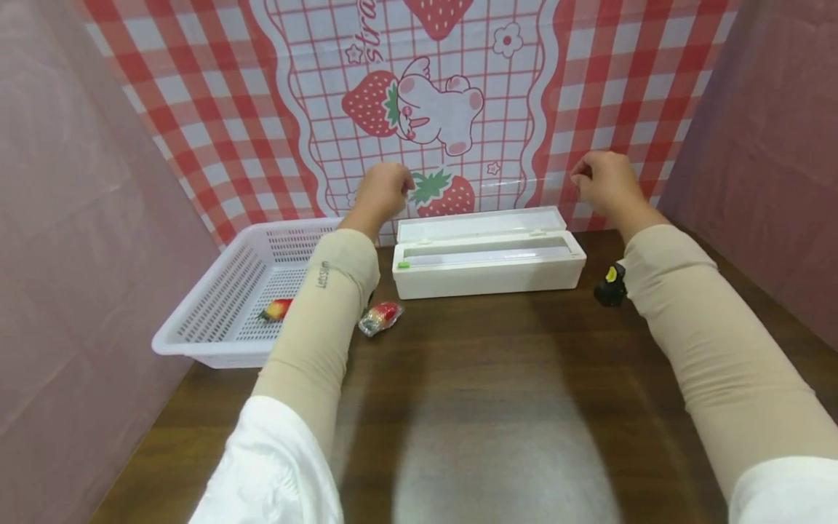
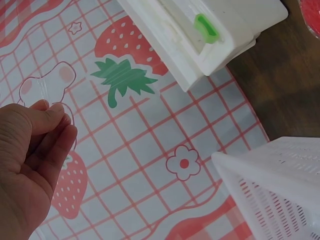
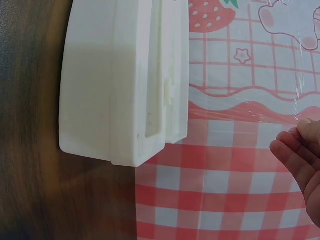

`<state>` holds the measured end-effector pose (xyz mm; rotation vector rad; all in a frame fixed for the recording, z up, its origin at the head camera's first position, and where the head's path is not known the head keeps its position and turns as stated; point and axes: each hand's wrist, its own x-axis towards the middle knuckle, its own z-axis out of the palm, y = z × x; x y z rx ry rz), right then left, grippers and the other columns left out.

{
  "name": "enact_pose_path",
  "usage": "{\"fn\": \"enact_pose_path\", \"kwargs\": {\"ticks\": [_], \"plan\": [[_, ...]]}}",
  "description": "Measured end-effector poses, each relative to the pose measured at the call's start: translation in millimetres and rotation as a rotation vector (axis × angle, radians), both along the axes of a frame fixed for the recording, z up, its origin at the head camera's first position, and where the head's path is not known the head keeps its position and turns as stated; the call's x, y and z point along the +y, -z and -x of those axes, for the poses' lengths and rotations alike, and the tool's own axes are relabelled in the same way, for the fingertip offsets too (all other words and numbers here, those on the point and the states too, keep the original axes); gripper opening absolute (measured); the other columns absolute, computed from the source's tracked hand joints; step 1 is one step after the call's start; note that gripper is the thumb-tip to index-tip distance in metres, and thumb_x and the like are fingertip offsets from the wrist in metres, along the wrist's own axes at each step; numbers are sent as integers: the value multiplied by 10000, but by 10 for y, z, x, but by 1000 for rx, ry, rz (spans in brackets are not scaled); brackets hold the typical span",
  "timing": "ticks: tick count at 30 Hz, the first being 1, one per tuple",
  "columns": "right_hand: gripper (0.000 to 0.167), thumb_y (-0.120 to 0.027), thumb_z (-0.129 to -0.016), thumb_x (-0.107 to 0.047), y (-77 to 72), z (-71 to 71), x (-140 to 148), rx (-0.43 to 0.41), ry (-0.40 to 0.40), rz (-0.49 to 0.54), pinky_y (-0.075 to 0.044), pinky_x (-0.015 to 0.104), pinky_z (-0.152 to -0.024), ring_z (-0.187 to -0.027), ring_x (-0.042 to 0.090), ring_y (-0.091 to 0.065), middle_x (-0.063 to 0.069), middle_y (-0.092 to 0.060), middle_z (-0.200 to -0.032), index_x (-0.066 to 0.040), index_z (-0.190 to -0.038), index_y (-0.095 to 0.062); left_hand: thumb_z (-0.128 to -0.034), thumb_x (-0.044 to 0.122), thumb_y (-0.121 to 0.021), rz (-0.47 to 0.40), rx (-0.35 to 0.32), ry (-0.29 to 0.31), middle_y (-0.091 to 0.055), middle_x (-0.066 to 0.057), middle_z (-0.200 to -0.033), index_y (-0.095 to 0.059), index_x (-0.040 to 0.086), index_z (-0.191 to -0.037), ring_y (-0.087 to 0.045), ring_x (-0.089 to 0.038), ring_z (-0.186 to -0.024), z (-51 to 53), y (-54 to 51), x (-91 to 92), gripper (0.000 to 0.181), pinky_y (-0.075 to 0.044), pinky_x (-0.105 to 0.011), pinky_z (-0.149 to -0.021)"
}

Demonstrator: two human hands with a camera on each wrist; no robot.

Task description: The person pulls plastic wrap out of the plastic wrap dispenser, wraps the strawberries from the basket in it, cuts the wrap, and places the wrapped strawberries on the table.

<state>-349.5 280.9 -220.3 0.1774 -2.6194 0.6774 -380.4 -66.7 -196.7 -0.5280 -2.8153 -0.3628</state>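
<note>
Thumb and fingertips are together on both sides: the left hand (image 1: 385, 191) and the right hand (image 1: 610, 182) each pinch clear plastic film (image 1: 507, 183), which spans the space between them. Film of this kind should handle as very light, limp and clingy, prone to tear or fold onto itself; hold it at the outer corners, fingertips only, with even tension. Below and between the grips sits the white box (image 1: 489, 275), its lid (image 1: 481, 223) raised. Nearer the person than the left grip lies a wrapped fruit (image 1: 381, 318); outward of that grip stands the white basket (image 1: 225, 354).
</note>
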Motion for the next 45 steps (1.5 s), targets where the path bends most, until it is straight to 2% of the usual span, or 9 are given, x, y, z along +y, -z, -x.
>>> {"fn": "enact_pose_path", "kwargs": {"ticks": [5, 10, 16, 24, 31, 39, 45], "plan": [[244, -500, -966, -76, -67, 2, -7, 14, 0, -22, -455, 526, -761, -874, 390, -523, 293, -608, -1001, 111, -1067, -621, -844, -50, -591, 10, 0, -24, -674, -72, -1107, -695, 76, -1107, -600, -226, -1024, -17, -60, 3, 310, -495, -315, -911], [250, -483, -973, -86, -140, -10, -8, -14, 23, -18, -457, 527, -768, -890, 390, -509, 291, -592, -1029, 103, -1084, -603, -859, -49, -577, 29, 14, -27, -673, -73, -1125, -691, 75, -1118, -601, -224, -1040, -32, -124, 18, 308, -490, -312, -925], [244, -488, -969, -91, -186, -12, -20, 19, 17, -30, -446, 527, -762, -894, 394, -513, 294, -595, -1006, 102, -1053, -611, -864, -40, -580, 42, 12, -37, -671, -77, -1123, -689, 74, -1137, -595, -230, -1046, -56, -181, 18, 316, -486, -320, -931], [242, -475, -964, -80, -237, -23, -14, 24, 14, -21, -435, 461, -698, -865, 366, -517, 280, -598, -996, 96, -1056, -612, -868, -44, -578, 36, 35, -28, -671, -78, -1132, -692, 69, -1133, -591, -234, -1063, -85, -254, 17, 310, -480, -318, -944], [262, -487, -979, -94, -285, -67, -34, 33, 16, -11, -459, 509, -756, -892, 391, -512, 294, -583, -1036, 110, -1100, -600, -889, -23, -577, 41, 36, -42, -668, -75, -1147, -685, 75, -1148, -591, -226, -1075, -122, -313, 26, 297, -485, -306, -937], [293, -468, -997, -111, -335, -88, -29, 35, 39, -1, -454, 540, -810, -940, 406, -510, 301, -574, -1088, 113, -1147, -584, -882, -31, -564, 29, 86, -32, -676, -77, -1158, -692, 72, -1136, -605, -226, -1080, -131, -380, 41, 303, -484, -300, -945], [293, -472, -1000, -106, -384, -94, -31, 45, 42, -8, -450, 554, -840, -963, 415, -506, 309, -574, -1103, 119, -1153, -582, -894, -17, -565, 27, 86, -47, -675, -68, -1173, -690, 84, -1162, -610, -214, -1082, -151, -429, 50, 313, -490, -281, -933]]}}
